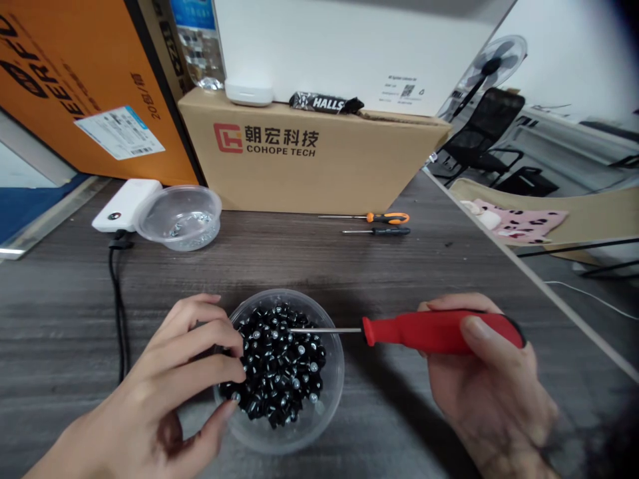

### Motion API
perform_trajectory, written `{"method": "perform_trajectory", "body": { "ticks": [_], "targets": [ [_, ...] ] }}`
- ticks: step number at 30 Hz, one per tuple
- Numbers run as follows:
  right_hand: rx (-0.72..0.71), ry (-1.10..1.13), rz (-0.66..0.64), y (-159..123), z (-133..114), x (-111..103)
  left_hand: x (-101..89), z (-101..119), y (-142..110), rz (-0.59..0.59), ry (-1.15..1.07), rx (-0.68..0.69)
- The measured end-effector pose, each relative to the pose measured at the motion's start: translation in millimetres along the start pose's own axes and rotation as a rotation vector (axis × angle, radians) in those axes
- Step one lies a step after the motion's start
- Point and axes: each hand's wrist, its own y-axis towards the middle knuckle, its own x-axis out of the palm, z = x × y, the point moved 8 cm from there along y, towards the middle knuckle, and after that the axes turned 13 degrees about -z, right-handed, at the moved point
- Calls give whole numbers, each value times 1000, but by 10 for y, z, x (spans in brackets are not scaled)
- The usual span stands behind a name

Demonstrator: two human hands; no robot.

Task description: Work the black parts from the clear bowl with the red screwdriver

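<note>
My right hand [479,372] is wrapped round the red handle of a screwdriver [439,331]. Its thin metal shaft points left, and the tip is over a round clear plastic bowl [335,399]. Many small black parts with shiny metal centres [284,366] fill the bowl; their exact kind I cannot make out. At the bowl's left side my left hand [174,379] reaches in over the rim, fingers curved and apart, fingertips at the black parts. A gap shows between thumb and forefinger, and no part is clearly held.
Behind stands a second clear bowl [150,223] with small metal pieces, beside a white device [130,203] with a black cable [118,306]. Two smaller screwdrivers, one orange-and-black [389,218] and one black [392,231], lie before a cardboard box [309,179]. An orange box [100,80] stands left.
</note>
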Motion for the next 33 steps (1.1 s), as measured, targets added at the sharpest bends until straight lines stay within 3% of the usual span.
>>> {"method": "perform_trajectory", "body": {
  "ticks": [7,12,17,22,28,33],
  "targets": [
    [2,11,-18,6,-7,13,4,-13,-13,26,3,26],
    [-10,13,-16,-9,-26,5,-161,26,-33,213,-9,79],
    [6,5,3,-7,-27,3,-255,-17,-50,358,10,-31],
    [12,1,8,-4,-11,6,-181,-9,-3,304,-19,-10],
    [7,9,-18,7,-4,24,8,-37,-4,154,-98,27],
    [21,9,-7,-6,22,-4,-72,-67,-33,213,-77,-7]
  ]
}}
